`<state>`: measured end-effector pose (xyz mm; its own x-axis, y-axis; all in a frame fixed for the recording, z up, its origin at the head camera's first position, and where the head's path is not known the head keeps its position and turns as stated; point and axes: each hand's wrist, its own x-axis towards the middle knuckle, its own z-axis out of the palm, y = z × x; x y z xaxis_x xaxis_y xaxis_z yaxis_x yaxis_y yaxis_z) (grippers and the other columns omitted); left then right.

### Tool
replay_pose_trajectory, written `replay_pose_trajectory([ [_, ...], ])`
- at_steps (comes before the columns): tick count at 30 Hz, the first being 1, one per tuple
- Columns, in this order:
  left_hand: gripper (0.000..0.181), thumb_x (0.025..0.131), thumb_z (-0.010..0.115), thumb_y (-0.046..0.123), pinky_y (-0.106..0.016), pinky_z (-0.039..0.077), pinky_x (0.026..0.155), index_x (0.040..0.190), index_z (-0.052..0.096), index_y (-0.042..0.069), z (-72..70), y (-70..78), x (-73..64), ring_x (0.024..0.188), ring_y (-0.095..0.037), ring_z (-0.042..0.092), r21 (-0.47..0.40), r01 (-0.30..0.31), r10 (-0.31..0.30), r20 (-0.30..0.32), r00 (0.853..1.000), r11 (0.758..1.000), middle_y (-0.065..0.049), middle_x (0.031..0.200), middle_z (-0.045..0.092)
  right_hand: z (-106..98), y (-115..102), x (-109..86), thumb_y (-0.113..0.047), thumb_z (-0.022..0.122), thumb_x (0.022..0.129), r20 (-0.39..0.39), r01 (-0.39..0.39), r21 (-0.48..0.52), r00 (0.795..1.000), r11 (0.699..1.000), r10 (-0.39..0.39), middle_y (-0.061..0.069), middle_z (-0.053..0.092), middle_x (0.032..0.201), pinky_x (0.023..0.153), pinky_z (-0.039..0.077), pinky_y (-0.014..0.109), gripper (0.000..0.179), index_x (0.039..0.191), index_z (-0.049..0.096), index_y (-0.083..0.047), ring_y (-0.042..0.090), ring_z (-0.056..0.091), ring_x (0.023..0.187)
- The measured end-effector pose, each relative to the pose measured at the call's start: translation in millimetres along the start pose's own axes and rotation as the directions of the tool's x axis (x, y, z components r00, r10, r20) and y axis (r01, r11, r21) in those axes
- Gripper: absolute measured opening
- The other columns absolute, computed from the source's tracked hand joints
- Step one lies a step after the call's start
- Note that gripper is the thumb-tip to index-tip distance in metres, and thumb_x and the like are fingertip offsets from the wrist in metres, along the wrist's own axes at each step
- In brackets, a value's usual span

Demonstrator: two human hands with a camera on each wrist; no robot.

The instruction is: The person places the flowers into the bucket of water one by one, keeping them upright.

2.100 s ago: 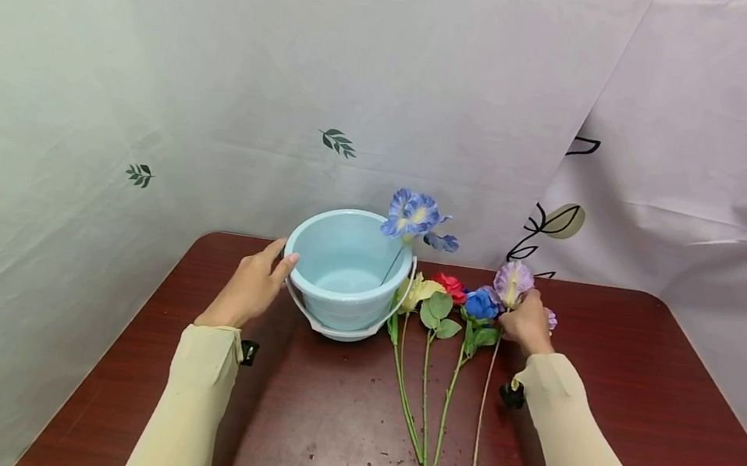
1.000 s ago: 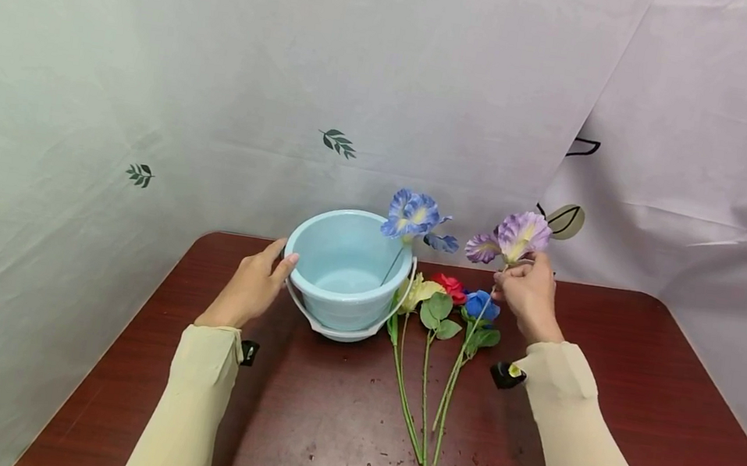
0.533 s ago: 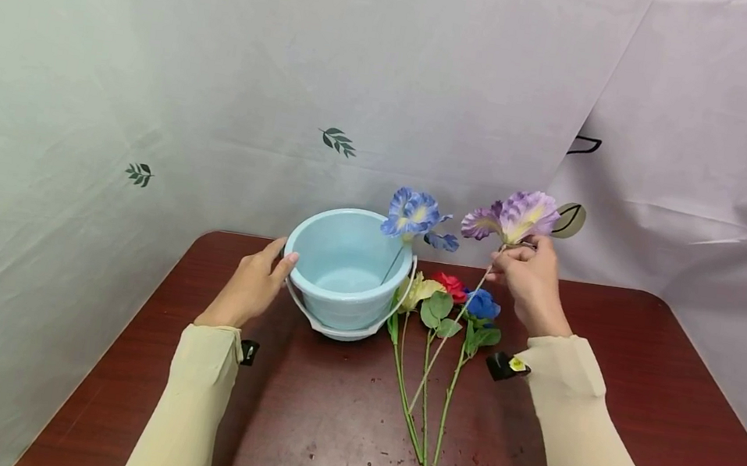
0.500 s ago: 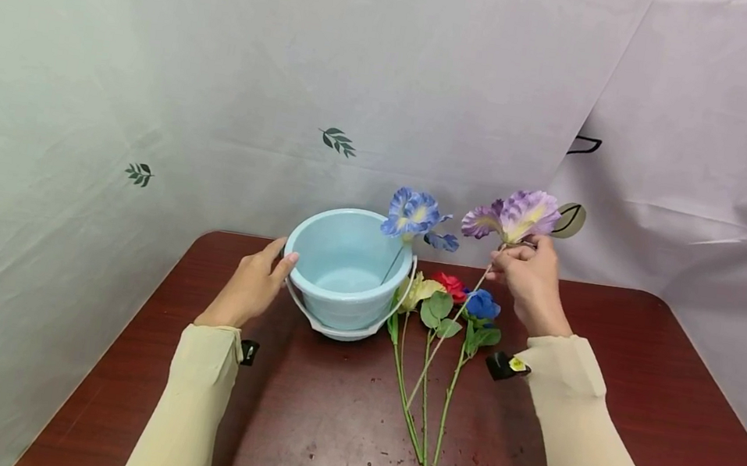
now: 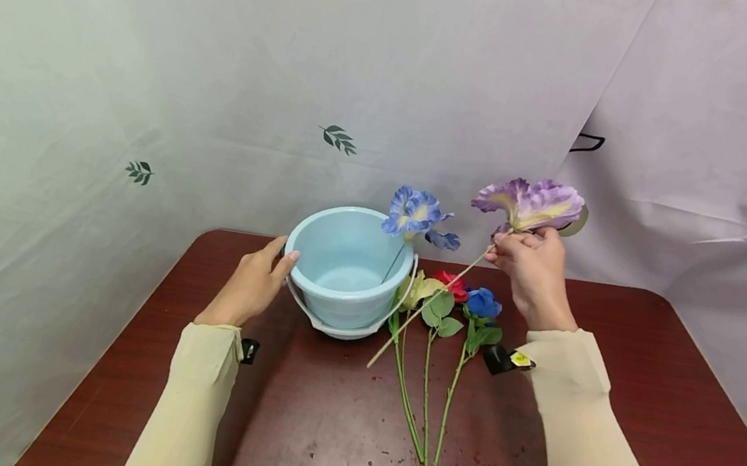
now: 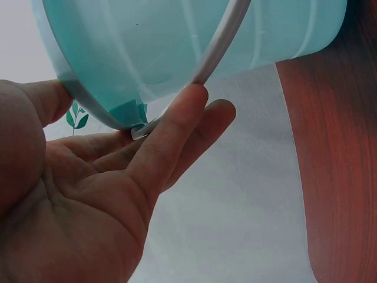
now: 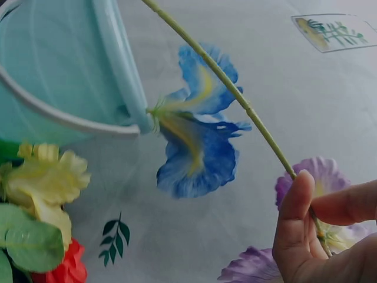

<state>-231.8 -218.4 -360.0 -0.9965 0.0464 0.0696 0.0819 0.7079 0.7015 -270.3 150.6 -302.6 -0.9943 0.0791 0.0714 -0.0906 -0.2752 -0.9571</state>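
Note:
My right hand (image 5: 531, 273) pinches the stem of a purple iris (image 5: 533, 207) just below its bloom, held up to the right of the light blue bucket (image 5: 342, 311). The stem slants down and left, its lower end in front of the bucket. At the bucket's left side, my left hand (image 5: 249, 287) holds the rim, with fingers beside the white handle (image 6: 221, 44) in the left wrist view. A blue iris (image 5: 414, 213) leans in the bucket, its bloom above the right rim. In the right wrist view the purple iris's stem (image 7: 259, 127) passes in front of that bloom.
Right of the bucket, a yellow flower (image 5: 417, 292), a red rose (image 5: 452, 284) and a blue rose (image 5: 483, 302) lie on the dark red table (image 5: 310, 445), green stems toward me. A pale printed cloth (image 5: 225, 72) hangs behind the table.
My right hand has lifted the purple iris off the table; its bloom has risen and the stem's lower end has swung left toward the bucket. The left hand and bucket stay put.

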Motion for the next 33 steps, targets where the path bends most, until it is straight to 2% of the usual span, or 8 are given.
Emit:
replay_pose_trajectory([
  [7, 0.063, 0.103, 0.038, 0.043, -0.050, 0.047, 0.093, 0.153, 0.023, 0.009, -1.0, 0.5, 0.4, 0.099, -0.030, 0.064, 0.013, -0.010, 0.010, -0.007, 1.000, 1.000, -0.020, 0.142, 0.045, 0.2, -1.3, 0.4, 0.006, 0.056, 0.093, 0.008, 0.033, 0.117, 0.999, 0.993, -0.034, 0.012, 0.060, 0.090, 0.067, 0.057, 0.025, 0.041, 0.123, 0.033, -0.009, 0.017, 0.062, 0.069],
  [12, 0.062, 0.103, 0.039, 0.043, -0.049, 0.047, 0.092, 0.153, 0.024, 0.009, -0.4, 0.2, 0.9, 0.098, -0.029, 0.064, 0.016, -0.008, 0.008, -0.008, 1.000, 1.000, -0.019, 0.139, 0.048, 2.8, -2.4, 1.0, 0.009, 0.055, 0.092, -0.019, 0.059, 0.210, 0.998, 0.976, -0.057, 0.013, 0.058, 0.087, 0.065, 0.057, 0.026, 0.040, 0.122, 0.034, -0.007, 0.018, 0.062, 0.068],
  [16, 0.061, 0.103, 0.039, 0.042, -0.049, 0.047, 0.091, 0.153, 0.024, 0.010, -0.1, 0.2, 1.0, 0.097, -0.029, 0.064, 0.015, -0.011, 0.011, -0.007, 1.000, 1.000, -0.019, 0.138, 0.049, 5.4, -3.9, 1.9, 0.011, 0.054, 0.091, -0.060, 0.088, 0.299, 0.996, 0.950, -0.073, 0.014, 0.056, 0.087, 0.065, 0.057, 0.026, 0.038, 0.119, 0.034, -0.005, 0.019, 0.061, 0.067],
  [20, 0.061, 0.103, 0.039, 0.042, -0.049, 0.047, 0.091, 0.153, 0.024, 0.010, -0.3, 0.4, 0.9, 0.098, -0.029, 0.064, 0.011, -0.012, 0.012, -0.007, 1.000, 1.000, -0.018, 0.139, 0.048, 8.5, -4.8, 3.5, 0.013, 0.053, 0.091, -0.103, 0.137, 0.391, 0.989, 0.910, -0.105, 0.015, 0.054, 0.088, 0.065, 0.057, 0.027, 0.038, 0.119, 0.033, -0.003, 0.021, 0.060, 0.068],
  [26, 0.061, 0.103, 0.039, 0.042, -0.049, 0.047, 0.092, 0.153, 0.024, 0.010, -0.1, 0.1, 1.3, 0.097, -0.029, 0.064, 0.014, -0.007, 0.007, -0.009, 1.000, 1.000, -0.019, 0.139, 0.048, 14.2, -3.5, 6.5, 0.015, 0.055, 0.089, -0.209, 0.246, 0.465, 0.964, 0.851, -0.164, 0.016, 0.055, 0.083, 0.061, 0.057, 0.029, 0.038, 0.117, 0.035, -0.002, 0.024, 0.061, 0.064],
  [29, 0.061, 0.104, 0.038, 0.042, -0.049, 0.047, 0.092, 0.153, 0.025, 0.009, 0.2, -0.4, 1.4, 0.097, -0.030, 0.064, 0.013, -0.015, 0.016, -0.013, 1.000, 1.000, -0.019, 0.139, 0.048, 16.5, -1.5, 7.5, 0.016, 0.057, 0.088, -0.233, 0.282, 0.491, 0.954, 0.824, -0.188, 0.016, 0.054, 0.082, 0.060, 0.057, 0.031, 0.042, 0.119, 0.035, -0.003, 0.026, 0.061, 0.063],
  [33, 0.060, 0.104, 0.038, 0.042, -0.048, 0.047, 0.091, 0.152, 0.026, 0.009, 0.8, -0.9, 1.1, 0.098, -0.033, 0.064, 0.007, -0.026, 0.027, -0.018, 0.999, 1.000, -0.019, 0.138, 0.049, 20.5, 3.1, 8.9, 0.015, 0.058, 0.087, -0.233, 0.309, 0.456, 0.947, 0.835, -0.223, 0.016, 0.054, 0.084, 0.061, 0.057, 0.031, 0.044, 0.121, 0.036, -0.003, 0.026, 0.062, 0.063],
])
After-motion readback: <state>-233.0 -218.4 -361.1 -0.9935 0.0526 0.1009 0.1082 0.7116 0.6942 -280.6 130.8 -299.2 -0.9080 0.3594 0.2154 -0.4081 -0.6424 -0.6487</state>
